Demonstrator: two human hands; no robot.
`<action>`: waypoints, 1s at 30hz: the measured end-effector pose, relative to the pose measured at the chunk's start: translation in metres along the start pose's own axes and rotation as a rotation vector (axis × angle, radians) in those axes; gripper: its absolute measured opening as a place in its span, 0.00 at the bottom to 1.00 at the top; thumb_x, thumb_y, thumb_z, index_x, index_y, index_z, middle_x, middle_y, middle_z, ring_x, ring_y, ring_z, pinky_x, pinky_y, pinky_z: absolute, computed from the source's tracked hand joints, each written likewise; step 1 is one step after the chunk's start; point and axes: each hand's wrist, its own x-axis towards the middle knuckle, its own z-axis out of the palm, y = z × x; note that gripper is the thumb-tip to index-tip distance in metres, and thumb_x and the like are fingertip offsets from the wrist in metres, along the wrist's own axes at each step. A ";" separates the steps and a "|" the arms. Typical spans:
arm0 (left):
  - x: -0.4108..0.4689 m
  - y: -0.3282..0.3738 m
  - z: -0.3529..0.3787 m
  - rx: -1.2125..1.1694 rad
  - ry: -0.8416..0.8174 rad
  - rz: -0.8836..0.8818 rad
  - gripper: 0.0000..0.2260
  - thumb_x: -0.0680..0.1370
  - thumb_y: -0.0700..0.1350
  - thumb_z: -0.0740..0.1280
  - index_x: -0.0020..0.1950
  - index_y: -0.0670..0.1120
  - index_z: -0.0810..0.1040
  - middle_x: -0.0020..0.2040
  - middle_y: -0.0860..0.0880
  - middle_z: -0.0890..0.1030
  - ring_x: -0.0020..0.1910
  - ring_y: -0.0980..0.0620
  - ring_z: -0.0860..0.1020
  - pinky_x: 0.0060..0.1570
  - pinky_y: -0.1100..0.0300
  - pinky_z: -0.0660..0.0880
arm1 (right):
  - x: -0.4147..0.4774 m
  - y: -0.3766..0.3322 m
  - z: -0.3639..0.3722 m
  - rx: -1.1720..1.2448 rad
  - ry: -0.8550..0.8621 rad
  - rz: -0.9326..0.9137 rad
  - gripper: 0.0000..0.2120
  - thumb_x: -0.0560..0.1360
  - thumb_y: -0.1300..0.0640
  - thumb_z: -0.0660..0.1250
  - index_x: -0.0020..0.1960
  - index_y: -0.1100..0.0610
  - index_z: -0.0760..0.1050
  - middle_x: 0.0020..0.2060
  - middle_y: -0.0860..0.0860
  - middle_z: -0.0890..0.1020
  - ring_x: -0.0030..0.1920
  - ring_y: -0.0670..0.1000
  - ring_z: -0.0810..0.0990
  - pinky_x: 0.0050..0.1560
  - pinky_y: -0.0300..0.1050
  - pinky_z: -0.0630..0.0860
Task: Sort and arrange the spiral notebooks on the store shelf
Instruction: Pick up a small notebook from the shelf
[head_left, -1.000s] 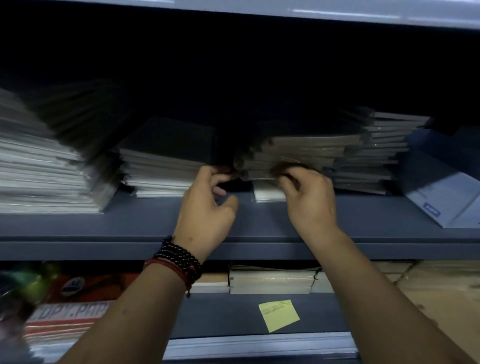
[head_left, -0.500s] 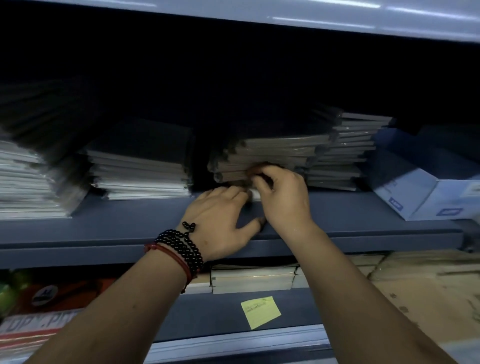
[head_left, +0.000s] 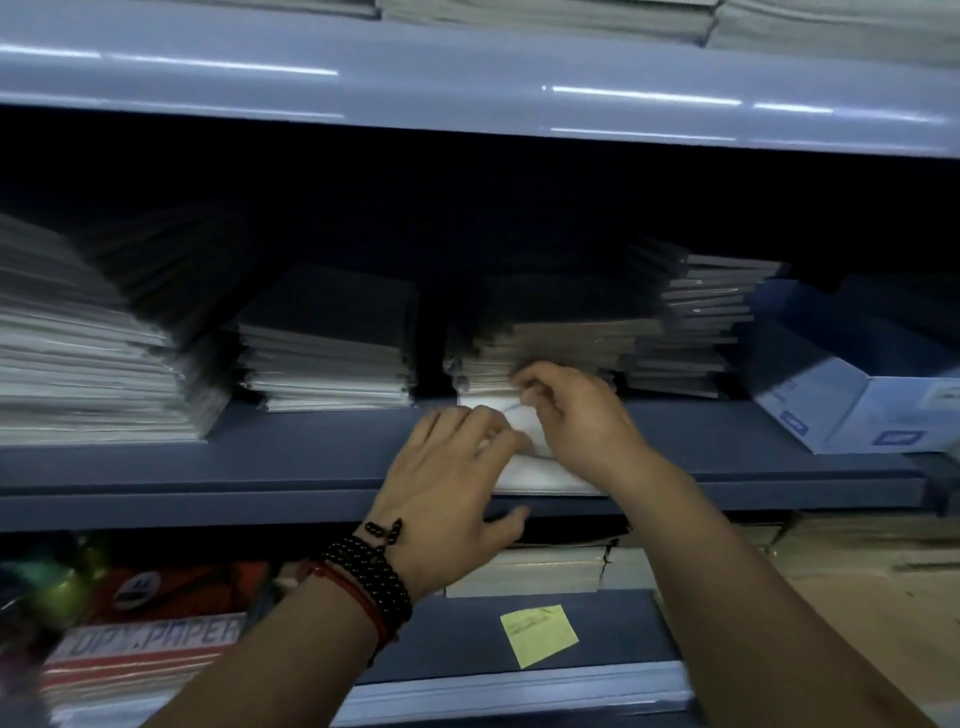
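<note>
Several stacks of spiral notebooks lie on the dim blue shelf (head_left: 291, 462). A white notebook (head_left: 545, 475) sticks out from under the middle stack (head_left: 566, 340), reaching past the shelf's front edge. My left hand (head_left: 457, 488) holds this notebook, fingers on top and thumb below its front edge. My right hand (head_left: 571, 415) has its fingers curled at the bottom edge of the middle stack, just above the white notebook. Other stacks stand at the far left (head_left: 88, 364), centre left (head_left: 327, 364) and right (head_left: 696, 332).
A blue and white cardboard box (head_left: 852, 410) sits at the shelf's right end. The shelf below holds more notebooks (head_left: 524, 571), a copy paper ream (head_left: 150, 639) and a yellow sticky note (head_left: 537, 634). Another shelf (head_left: 467, 88) hangs close overhead.
The white notebook has slid out toward me from under the middle stack. My left hand came down from the stack's edge onto it. My right hand stays at the stack's base.
</note>
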 end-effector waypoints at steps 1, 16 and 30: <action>0.002 -0.003 0.004 -0.033 -0.052 -0.003 0.25 0.77 0.64 0.62 0.72 0.57 0.70 0.71 0.56 0.71 0.71 0.51 0.67 0.75 0.57 0.57 | 0.001 -0.001 -0.003 0.030 -0.024 0.017 0.14 0.82 0.62 0.60 0.62 0.51 0.79 0.52 0.47 0.82 0.53 0.45 0.79 0.55 0.42 0.77; -0.042 -0.009 -0.032 -0.002 0.059 0.177 0.15 0.82 0.54 0.60 0.64 0.55 0.80 0.59 0.61 0.82 0.53 0.56 0.80 0.51 0.59 0.80 | 0.001 -0.004 -0.016 0.329 -0.074 0.193 0.10 0.79 0.62 0.67 0.49 0.49 0.83 0.46 0.45 0.86 0.52 0.44 0.82 0.56 0.38 0.77; -0.046 -0.016 -0.046 -0.864 0.017 -0.939 0.11 0.77 0.45 0.74 0.57 0.43 0.80 0.49 0.46 0.84 0.48 0.47 0.83 0.50 0.51 0.82 | -0.044 -0.044 -0.039 0.322 -0.122 0.716 0.11 0.74 0.67 0.70 0.54 0.64 0.73 0.48 0.64 0.81 0.39 0.64 0.85 0.36 0.60 0.84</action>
